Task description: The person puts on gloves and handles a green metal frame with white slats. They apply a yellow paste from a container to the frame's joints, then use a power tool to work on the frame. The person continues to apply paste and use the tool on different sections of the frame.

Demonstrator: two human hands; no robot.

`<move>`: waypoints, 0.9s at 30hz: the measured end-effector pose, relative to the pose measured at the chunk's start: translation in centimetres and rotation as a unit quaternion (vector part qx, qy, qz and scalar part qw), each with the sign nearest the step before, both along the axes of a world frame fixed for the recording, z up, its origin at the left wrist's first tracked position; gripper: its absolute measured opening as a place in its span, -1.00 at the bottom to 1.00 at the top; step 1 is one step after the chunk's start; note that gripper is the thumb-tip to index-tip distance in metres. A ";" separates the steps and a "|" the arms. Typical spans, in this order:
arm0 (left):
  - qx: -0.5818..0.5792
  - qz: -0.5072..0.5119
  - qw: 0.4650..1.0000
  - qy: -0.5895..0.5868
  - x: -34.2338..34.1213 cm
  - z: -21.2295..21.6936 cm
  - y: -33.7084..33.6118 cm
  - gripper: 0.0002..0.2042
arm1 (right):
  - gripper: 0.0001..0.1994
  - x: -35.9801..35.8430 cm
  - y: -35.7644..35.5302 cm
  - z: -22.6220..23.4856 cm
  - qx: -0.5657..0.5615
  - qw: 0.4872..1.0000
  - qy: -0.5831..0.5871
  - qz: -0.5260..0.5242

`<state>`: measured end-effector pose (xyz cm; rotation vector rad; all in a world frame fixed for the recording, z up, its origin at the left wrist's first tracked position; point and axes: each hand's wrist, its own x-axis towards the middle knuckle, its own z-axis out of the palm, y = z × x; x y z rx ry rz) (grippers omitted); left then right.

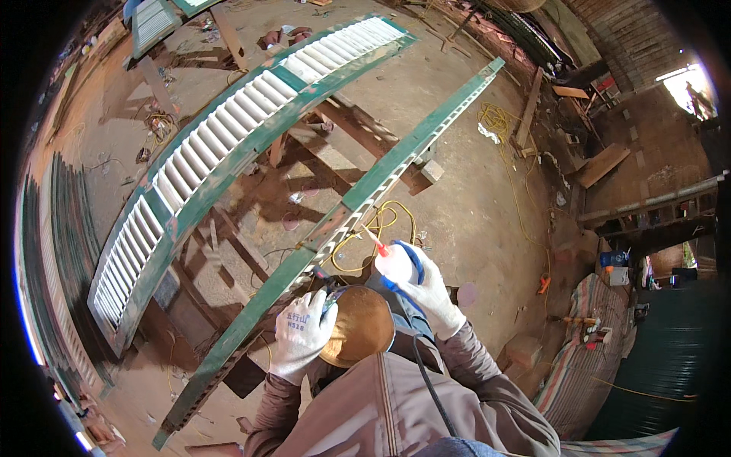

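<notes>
My right hand (434, 293), in a white glove, closes around a white squeeze bottle (393, 263) with a red cap and a thin pointed nozzle. The nozzle leans toward the slotted side of a long green wooden rail (373, 183). Gloved in white too, my left hand (303, 329) pinches a small dark-and-teal tool whose kind I cannot make out; its fingers are beside the rail. Between my hands, in front of my body, is a round container (359, 320) of tan powder that looks like sawdust.
Beyond the rail, a green shutter frame with white slats (205, 145) rests on wooden supports. A yellow cord (396, 221) coils on the floor behind the bottle. Stacked green strips (65, 244) stand at the left; a striped sheet (571, 343) lies at the right.
</notes>
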<state>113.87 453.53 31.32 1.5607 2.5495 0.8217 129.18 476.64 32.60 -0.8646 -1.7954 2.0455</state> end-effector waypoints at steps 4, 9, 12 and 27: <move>0.005 -0.044 0.999 0.000 0.3 0.7 5.1 -0.69 | -0.27 3.4 2.4 -2.4 0.035 0.998 -0.023 -0.037; -0.032 -0.058 0.998 0.008 1.8 0.2 12.8 -0.68 | -0.19 6.2 8.7 -5.0 0.054 0.997 -0.047 -0.035; -0.017 -0.077 0.996 0.033 2.9 -0.2 19.3 -0.66 | -0.04 7.2 14.4 -5.0 0.078 0.993 -0.080 -0.038; -0.158 -0.136 0.977 -0.047 9.0 0.8 46.5 -0.64 | -0.01 14.3 39.9 -1.7 0.182 0.967 -0.174 -0.034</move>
